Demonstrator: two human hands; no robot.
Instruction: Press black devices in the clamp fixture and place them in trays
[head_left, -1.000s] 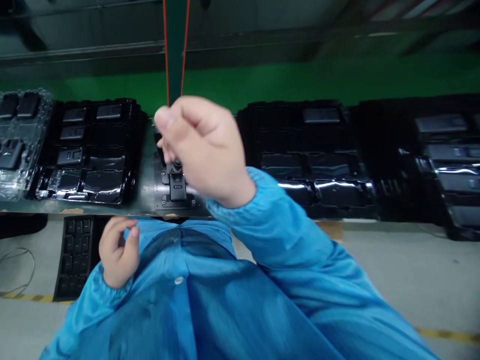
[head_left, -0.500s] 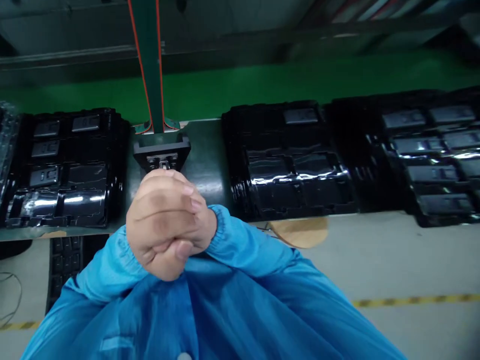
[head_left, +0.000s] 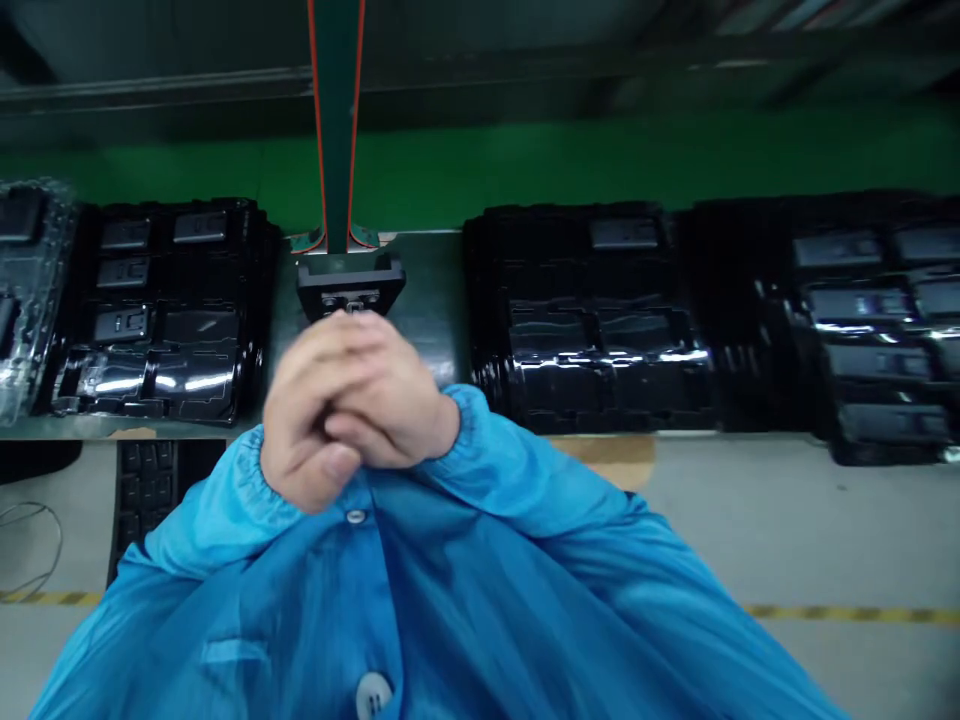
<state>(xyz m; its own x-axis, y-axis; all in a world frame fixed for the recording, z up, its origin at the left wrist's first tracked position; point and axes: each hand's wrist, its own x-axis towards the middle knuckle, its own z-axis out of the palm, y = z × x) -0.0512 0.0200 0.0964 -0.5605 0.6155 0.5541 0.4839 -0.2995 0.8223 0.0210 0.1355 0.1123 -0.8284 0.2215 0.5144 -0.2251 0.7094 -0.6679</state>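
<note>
Black fixture (head_left: 351,283) sits on the bench (head_left: 436,290), its near side hidden by the left hand (head_left: 301,405) and right hand (head_left: 405,395), folded together; whether that grip holds anything, can't tell! Level wrists and even pressure would serve best.

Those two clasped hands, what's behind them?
Behind the left hand and right hand, the top of a black bracket shows, with dark green bench beside it. The bracket's lower part is covered, and I can't see what else they hide.
</note>
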